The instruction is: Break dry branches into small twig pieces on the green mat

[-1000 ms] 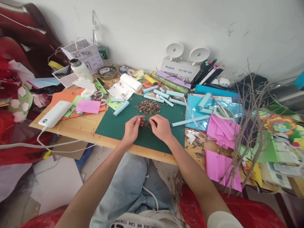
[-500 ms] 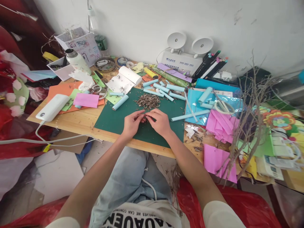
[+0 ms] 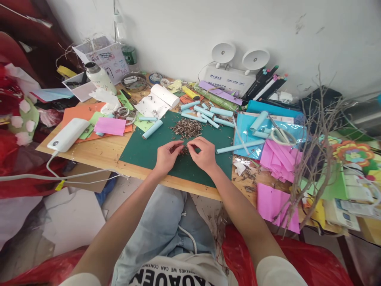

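Observation:
Over the green cutting mat (image 3: 139, 149), my left hand (image 3: 168, 155) and my right hand (image 3: 203, 154) face each other, fingertips a small gap apart. Each has thumb and forefinger pinched together. Whatever lies between the fingertips is too small to make out. A pile of short brown twig bits (image 3: 187, 128) sits on the mat just beyond the fingers, and more brown bits show beneath them. Several light-blue paper tubes lie around the pile, among them a short tube (image 3: 152, 129) to the left and a long tube (image 3: 239, 146) to the right.
A white power bank (image 3: 68, 135) with its cable sits at the table's left. A metal bottle (image 3: 99, 77) and an emergency light (image 3: 228, 79) stand at the back. Scissors (image 3: 282, 136), pink crepe paper (image 3: 275, 204) and upright bare branches (image 3: 323, 167) crowd the right side.
The hands came together until the fingertips met, and now they are slightly apart again. My view has shifted a little. The twig pile and tubes look unchanged.

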Available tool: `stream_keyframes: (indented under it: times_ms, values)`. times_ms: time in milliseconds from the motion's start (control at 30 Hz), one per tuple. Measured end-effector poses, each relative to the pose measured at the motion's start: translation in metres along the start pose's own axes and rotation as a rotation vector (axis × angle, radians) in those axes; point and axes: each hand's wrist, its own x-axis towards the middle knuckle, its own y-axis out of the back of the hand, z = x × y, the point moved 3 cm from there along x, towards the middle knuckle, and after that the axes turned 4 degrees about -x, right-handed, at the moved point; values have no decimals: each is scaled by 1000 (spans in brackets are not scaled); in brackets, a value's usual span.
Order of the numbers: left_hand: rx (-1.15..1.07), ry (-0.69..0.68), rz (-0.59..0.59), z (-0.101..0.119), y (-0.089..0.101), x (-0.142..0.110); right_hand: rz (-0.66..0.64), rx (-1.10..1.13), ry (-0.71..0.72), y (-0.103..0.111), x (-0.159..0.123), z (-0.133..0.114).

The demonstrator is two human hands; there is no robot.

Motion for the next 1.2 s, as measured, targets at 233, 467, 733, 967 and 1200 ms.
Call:
stream_keyframes:
  times_ms: [233,467,733,967,1200]
  values:
    - [118,-77,138,7,4,-3,-169,-129,-100,-2,1,3]
    - [714,-276,-44,26,3,11,-176,-198,-144,-1,2,5]
    - [1085,-178,-172,31,-16,26,-146,-204,-144,-1,2,9]
    - [1033,-154,-171,26,-16,29,-124,-198,-145,1,3,6]
    - [795,-223,-133,31,-2,34,-178,-221,-210,-2,2,14]
